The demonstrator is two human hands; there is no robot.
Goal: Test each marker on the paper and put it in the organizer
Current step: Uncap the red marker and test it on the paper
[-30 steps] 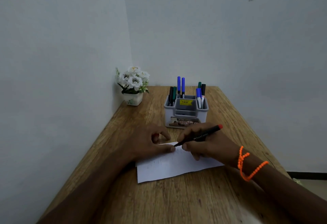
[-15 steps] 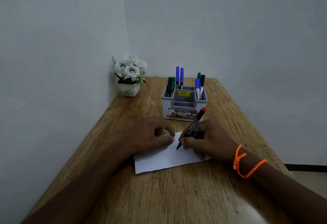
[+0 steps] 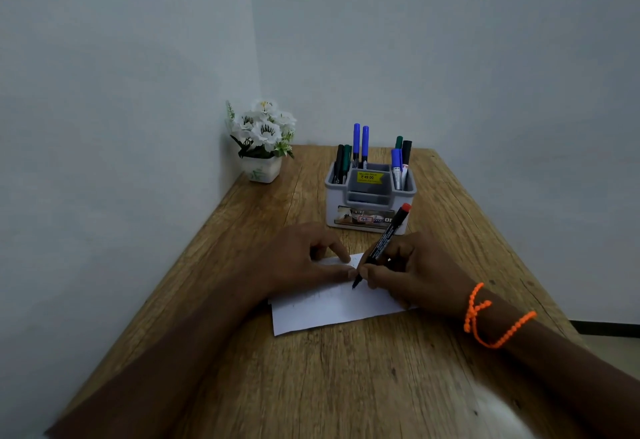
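Note:
A white sheet of paper (image 3: 332,310) lies on the wooden table (image 3: 346,386). My right hand (image 3: 412,270) grips a black marker with a red end (image 3: 386,239), tilted up toward the organizer, its tip touching the paper. My left hand (image 3: 304,258) rests on the paper's upper left part, index finger and thumb stretched toward the marker tip, the other fingers curled. It holds nothing that I can see. Behind the hands stands a grey organizer (image 3: 370,196) with several blue, green and black markers upright in its side compartments.
A small white pot of white flowers (image 3: 261,142) stands in the back left corner against the walls. An orange beaded cord (image 3: 491,317) circles my right wrist. The table's right edge runs diagonally past my right forearm.
The marker swung from lying nearly flat over my right hand to a steep writing angle, and its tip came down onto the paper. My left hand stayed on the paper.

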